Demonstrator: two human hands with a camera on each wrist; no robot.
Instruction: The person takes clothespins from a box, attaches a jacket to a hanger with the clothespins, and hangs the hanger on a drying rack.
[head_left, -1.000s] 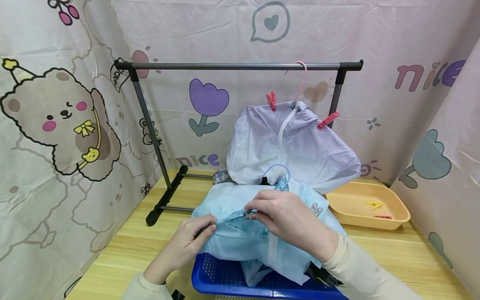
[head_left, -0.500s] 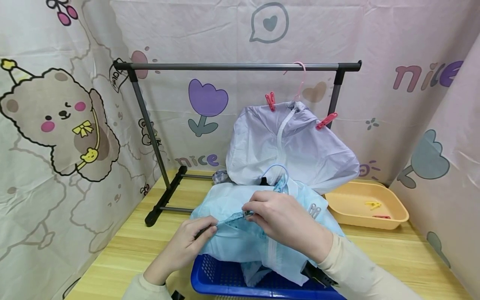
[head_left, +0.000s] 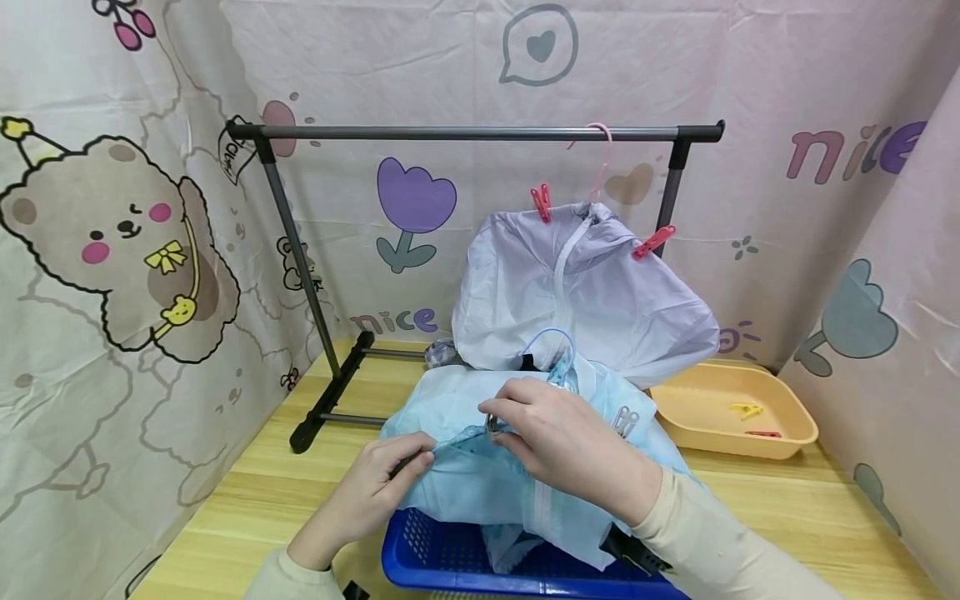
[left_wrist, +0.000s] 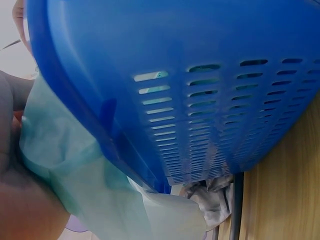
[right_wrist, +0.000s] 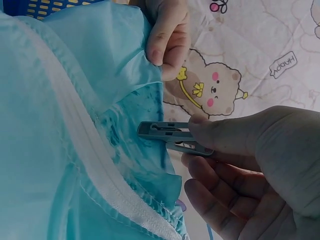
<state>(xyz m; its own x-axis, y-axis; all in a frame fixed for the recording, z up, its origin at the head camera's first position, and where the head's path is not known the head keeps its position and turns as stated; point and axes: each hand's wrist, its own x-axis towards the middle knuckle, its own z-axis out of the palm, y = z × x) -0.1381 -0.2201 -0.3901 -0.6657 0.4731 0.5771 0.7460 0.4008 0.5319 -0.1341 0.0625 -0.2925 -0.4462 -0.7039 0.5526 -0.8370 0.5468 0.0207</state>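
A light blue zip jacket point(head_left: 457, 396) lies over the blue basket, a blue hanger point(head_left: 572, 342) poking out at its neck. My left hand point(head_left: 375, 479) pinches the jacket's edge on the left between thumb and fingers. In the right wrist view my right hand point(right_wrist: 240, 165) pinches a grey clothespin point(right_wrist: 172, 131) between thumb and forefinger; its tip overlaps the jacket's edge. Another grey clothespin point(head_left: 624, 421) sits on the jacket's right shoulder. From the left wrist, the basket wall fills most of the view, with the jacket cloth point(left_wrist: 70, 150) beside the hand.
A black rack point(head_left: 450, 133) stands behind, carrying a lilac-white jacket point(head_left: 510, 283) on a pink hanger point(head_left: 604, 158) with red clothespins point(head_left: 542, 202). To the right, an orange tray point(head_left: 690, 417) holds yellow and red clothespins. The blue basket point(head_left: 420, 575) stands at the table's front.
My right hand has shifted slightly left and tilted, and the clothespin now shows more clearly between its fingers. The left hand keeps its hold on the jacket's edge.
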